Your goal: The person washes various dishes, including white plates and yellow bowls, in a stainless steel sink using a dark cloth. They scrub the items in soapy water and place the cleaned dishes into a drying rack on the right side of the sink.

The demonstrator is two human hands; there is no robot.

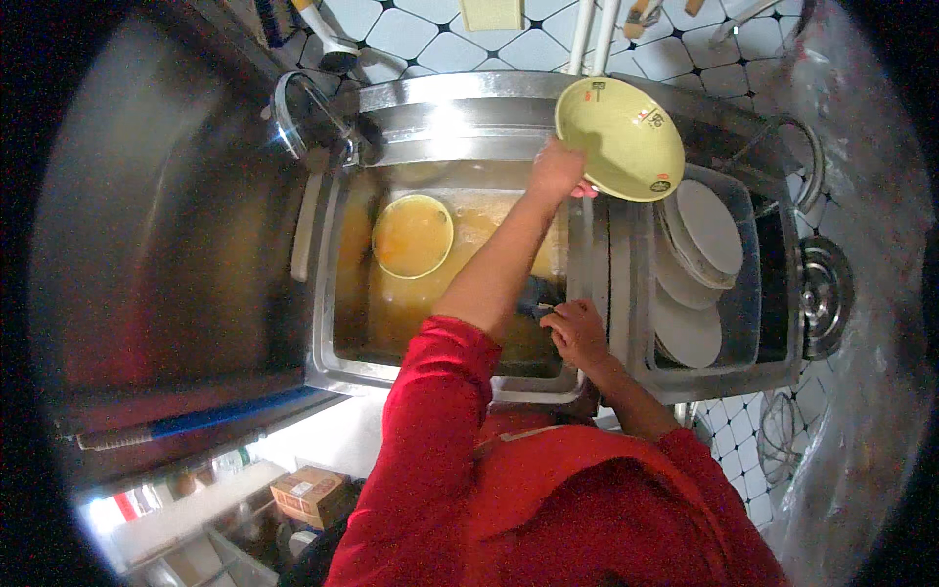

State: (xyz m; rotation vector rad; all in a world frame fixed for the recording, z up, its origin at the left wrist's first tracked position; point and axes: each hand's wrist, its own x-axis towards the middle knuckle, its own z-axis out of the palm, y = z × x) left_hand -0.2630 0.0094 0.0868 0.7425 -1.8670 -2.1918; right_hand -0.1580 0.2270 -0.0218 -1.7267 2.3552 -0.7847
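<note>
My left hand [559, 170] grips the rim of a yellow-green bowl [623, 147] with dark and red printed marks inside. It holds the bowl above the divider between two sinks, its inside facing up. Over the right side of the left sink [320, 293], my right hand [581, 334] has its fingers curled beside a dark grey object [537, 295] partly in the water. Whether those fingers hold it, I cannot tell. Cloudy yellowish water [418, 315] fills this sink. A second yellow bowl [413, 236] sits in it at the left, full of the same liquid.
A clear plastic tub [747, 293] stands in the right sink, with several white plates [708, 227] inside. Curved metal faucets [290, 117] rise at both sinks. A round metal drain or lid [825, 297] lies beyond the right rim. A cardboard box [312, 495] sits on shelving lower left.
</note>
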